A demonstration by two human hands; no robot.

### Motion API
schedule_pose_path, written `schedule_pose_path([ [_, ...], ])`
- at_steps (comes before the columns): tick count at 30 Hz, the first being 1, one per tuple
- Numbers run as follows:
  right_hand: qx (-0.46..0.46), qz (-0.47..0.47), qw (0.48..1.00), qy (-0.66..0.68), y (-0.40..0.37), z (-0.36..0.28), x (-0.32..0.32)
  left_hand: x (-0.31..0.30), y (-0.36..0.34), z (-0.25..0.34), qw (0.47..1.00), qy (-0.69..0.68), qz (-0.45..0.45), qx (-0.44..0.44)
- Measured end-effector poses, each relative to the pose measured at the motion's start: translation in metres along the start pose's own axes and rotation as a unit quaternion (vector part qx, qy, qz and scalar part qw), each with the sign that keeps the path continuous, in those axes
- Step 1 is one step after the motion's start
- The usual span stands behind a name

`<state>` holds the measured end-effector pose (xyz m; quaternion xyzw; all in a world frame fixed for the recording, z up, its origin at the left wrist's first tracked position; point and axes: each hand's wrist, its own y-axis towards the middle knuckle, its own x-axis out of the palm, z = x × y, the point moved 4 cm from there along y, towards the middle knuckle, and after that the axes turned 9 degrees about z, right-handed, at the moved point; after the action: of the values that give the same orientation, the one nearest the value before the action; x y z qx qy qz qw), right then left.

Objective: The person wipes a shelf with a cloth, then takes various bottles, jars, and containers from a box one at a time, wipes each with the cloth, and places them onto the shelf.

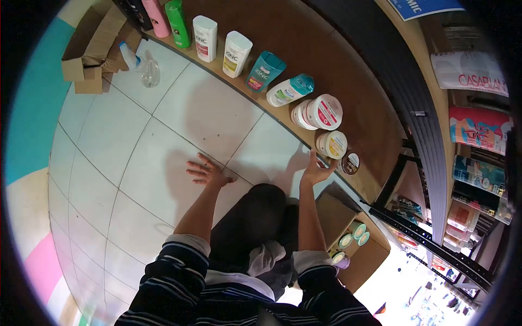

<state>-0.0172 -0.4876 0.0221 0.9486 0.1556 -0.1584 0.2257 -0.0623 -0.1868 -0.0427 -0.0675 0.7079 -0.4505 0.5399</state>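
Note:
My left hand (207, 173) is above the white floor tiles, fingers spread, holding nothing. At the front edge of the wooden shelf (375, 163), my right hand (317, 170) has its fingers apart, right by a stacked tub with a yellow-and-white lid (336, 145). Whether the fingertips press on that tub is hard to make out. Beside it stand a small brown-lidded jar (350, 163) and larger white tubs with a red-labelled lid (326, 112). Further left come a white bottle with a teal cap (291, 91), a teal shampoo bottle (265, 71) and two white shampoo bottles (236, 54).
Near my right knee is an open cardboard box (367, 266) holding several round-lidded containers (346, 240). Another cardboard box (100, 41) lies at the upper left, near a clear plastic bottle (150, 73). Green (178, 24) and pink bottles (156, 19) stand along the shelf. Packaged goods (478, 127) fill shelving on the right.

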Motion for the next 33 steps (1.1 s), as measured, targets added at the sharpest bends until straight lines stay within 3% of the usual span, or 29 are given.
schedule_pose_path([
  [2, 0.003, -0.003, 1.000, 0.017, 0.008, 0.001, 0.008, 0.001, 0.001, 0.000, 1.000, -0.010, 0.014, -0.012],
  [4, 0.093, -0.013, 0.994, -0.058, 0.010, 0.006, 0.017, 0.002, 0.003, 0.000, 1.000, -0.005, 0.010, -0.012],
  [7, 0.139, -0.041, 0.988, -0.052, 0.007, 0.000, 0.026, 0.004, 0.004, -0.003, 1.000, -0.002, 0.011, -0.005],
  [12, 0.056, -0.039, 0.998, 0.006, 0.005, -0.010, 0.049, 0.002, 0.004, 0.000, 1.000, -0.009, 0.013, -0.009],
  [14, 0.069, -0.023, 0.985, 0.155, 0.007, -0.015, 0.056, 0.001, 0.003, 0.001, 1.000, 0.012, -0.002, -0.029],
  [17, 0.080, -0.014, 0.996, 0.042, 0.007, -0.016, 0.053, 0.006, 0.006, -0.001, 1.000, -0.003, 0.014, -0.012],
  [20, 0.073, -0.008, 0.997, 0.013, 0.005, -0.018, 0.051, 0.007, 0.006, -0.003, 0.999, -0.017, 0.028, -0.004],
  [23, 0.100, 0.002, 0.986, 0.132, 0.000, -0.017, 0.056, 0.007, 0.006, -0.002, 1.000, 0.010, 0.008, -0.004],
  [27, 0.087, -0.014, 0.988, 0.126, -0.002, -0.019, 0.049, 0.005, 0.004, -0.001, 0.999, 0.026, 0.008, -0.019],
  [30, 0.053, -0.060, 0.996, 0.044, -0.014, -0.001, 0.023, 0.006, 0.004, -0.001, 1.000, -0.011, 0.017, 0.007],
  [32, 0.122, 0.039, 0.992, -0.021, -0.027, 0.015, -0.012, -0.001, -0.001, 0.001, 1.000, -0.008, 0.015, 0.004],
  [33, 0.124, 0.039, 0.991, -0.022, -0.025, 0.023, -0.018, -0.004, -0.002, 0.001, 1.000, -0.006, 0.016, 0.003],
])
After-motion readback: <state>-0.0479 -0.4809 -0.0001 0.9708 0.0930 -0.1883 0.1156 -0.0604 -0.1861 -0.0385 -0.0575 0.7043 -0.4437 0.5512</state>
